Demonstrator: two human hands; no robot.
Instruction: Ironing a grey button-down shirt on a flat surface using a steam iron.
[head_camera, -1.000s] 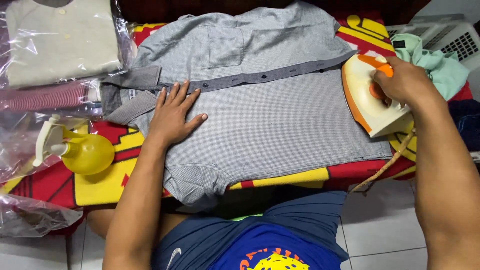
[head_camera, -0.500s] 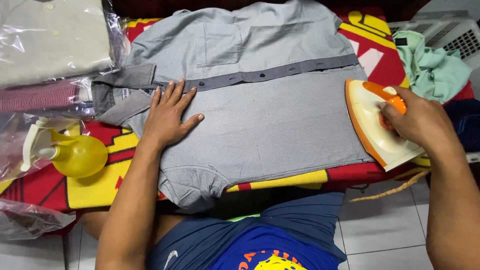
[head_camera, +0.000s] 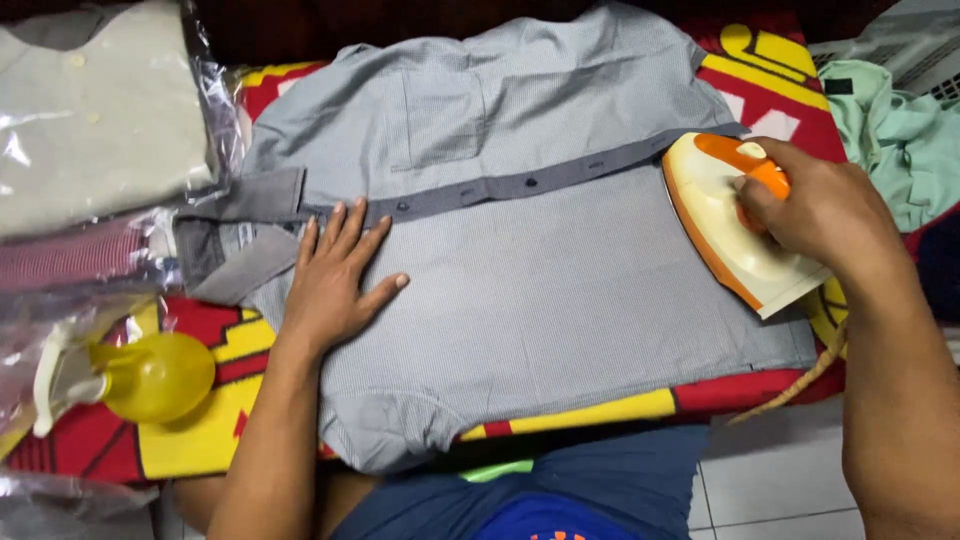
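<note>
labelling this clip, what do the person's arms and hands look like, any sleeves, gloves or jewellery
Both arms are bare from the frame edge down to the fingers: no sleeve shows on either forearm. The left hand and the right hand wear no gloves, and no ring, watch or bracelet shows on the parts in view. Fingernails are short and unpainted. The upper arms are out of frame, so any short sleeve there cannot be seen.

My right hand (head_camera: 820, 215) brings the iron (head_camera: 735, 225) down flat onto the grey shirt (head_camera: 560, 290), sole no longer upturned.
</note>
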